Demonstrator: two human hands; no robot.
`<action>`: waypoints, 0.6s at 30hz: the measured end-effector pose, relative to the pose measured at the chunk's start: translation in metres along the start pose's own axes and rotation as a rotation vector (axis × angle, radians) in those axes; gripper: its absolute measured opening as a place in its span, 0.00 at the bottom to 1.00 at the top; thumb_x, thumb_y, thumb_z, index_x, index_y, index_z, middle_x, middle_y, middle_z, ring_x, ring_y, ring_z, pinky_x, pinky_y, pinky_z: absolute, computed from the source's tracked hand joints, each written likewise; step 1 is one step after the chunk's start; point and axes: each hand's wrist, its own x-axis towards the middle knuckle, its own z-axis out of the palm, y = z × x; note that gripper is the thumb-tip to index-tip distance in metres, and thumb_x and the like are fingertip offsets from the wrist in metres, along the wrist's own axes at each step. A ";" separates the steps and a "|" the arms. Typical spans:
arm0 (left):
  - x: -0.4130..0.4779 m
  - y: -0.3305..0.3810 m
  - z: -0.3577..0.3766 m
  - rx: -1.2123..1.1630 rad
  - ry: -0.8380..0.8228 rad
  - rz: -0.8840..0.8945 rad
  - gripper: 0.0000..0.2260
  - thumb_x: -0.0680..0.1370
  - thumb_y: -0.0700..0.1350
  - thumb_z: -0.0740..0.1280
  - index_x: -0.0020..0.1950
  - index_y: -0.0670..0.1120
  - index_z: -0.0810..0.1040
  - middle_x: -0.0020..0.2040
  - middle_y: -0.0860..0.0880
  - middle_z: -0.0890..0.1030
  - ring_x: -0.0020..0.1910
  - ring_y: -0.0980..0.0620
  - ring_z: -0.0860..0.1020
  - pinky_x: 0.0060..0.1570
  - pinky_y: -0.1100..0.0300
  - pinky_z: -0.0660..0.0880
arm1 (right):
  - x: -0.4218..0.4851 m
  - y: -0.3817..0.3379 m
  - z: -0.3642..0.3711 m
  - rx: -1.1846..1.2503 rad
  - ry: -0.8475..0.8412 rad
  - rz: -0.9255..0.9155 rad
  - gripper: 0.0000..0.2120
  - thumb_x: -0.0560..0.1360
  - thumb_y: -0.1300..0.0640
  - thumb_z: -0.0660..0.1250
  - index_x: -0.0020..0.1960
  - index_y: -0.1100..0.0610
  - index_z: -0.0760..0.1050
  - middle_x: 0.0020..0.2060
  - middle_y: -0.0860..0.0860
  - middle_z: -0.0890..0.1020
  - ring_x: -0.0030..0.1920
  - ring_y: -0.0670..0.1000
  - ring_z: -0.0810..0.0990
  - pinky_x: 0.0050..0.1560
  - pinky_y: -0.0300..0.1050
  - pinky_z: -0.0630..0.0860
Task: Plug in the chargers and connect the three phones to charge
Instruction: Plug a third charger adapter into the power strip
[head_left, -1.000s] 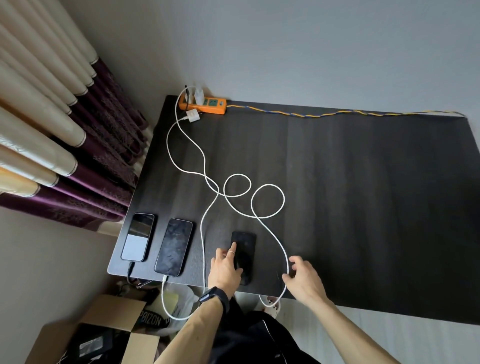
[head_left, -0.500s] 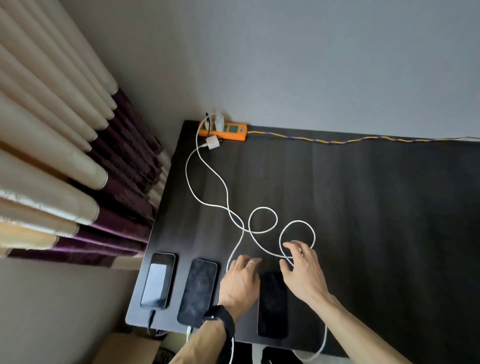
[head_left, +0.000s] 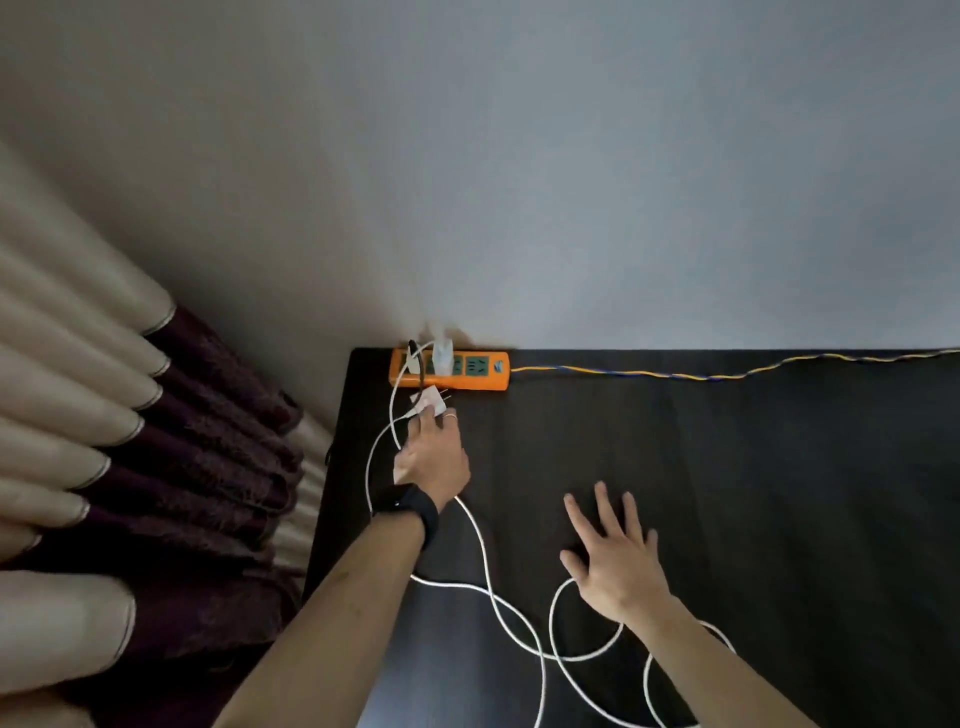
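Dark bench (head_left: 727, 493) against a grey wall. Left hand (head_left: 434, 457) fingers pinch a white charger (head_left: 432, 401) just before the orange power strip (head_left: 449, 370); right hand (head_left: 615, 558) rests flat, fingers spread. Looped white cable (head_left: 488, 571) under the forearm could snag and tug the plug askew.

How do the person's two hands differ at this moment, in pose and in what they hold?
The left hand reaches far toward the orange power strip and pinches a white charger plug; the right hand holds nothing. The left hand's fingers are curled around the plug, while the right hand's are spread, palm down, over the dark table. The left wrist wears a black band; the right wrist is bare. Both are over the table near the white cable.
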 end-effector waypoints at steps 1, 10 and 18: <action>0.010 0.002 0.004 0.039 0.009 -0.007 0.29 0.78 0.47 0.65 0.77 0.46 0.60 0.76 0.43 0.59 0.73 0.44 0.62 0.60 0.51 0.74 | 0.002 0.004 0.003 -0.017 -0.001 -0.009 0.33 0.81 0.36 0.51 0.79 0.38 0.37 0.80 0.49 0.35 0.79 0.61 0.34 0.76 0.68 0.50; 0.041 -0.003 0.025 0.351 0.148 0.030 0.19 0.69 0.40 0.71 0.59 0.47 0.82 0.45 0.44 0.81 0.43 0.44 0.79 0.36 0.55 0.77 | 0.008 0.006 -0.005 -0.028 -0.048 -0.018 0.34 0.81 0.36 0.53 0.79 0.37 0.37 0.80 0.48 0.34 0.79 0.60 0.34 0.76 0.68 0.53; 0.018 0.025 0.014 0.096 0.067 0.259 0.27 0.76 0.37 0.68 0.74 0.43 0.64 0.69 0.43 0.65 0.50 0.42 0.79 0.47 0.47 0.81 | 0.004 0.004 -0.014 -0.066 -0.057 -0.040 0.33 0.81 0.37 0.55 0.80 0.40 0.43 0.82 0.53 0.42 0.80 0.62 0.40 0.77 0.67 0.50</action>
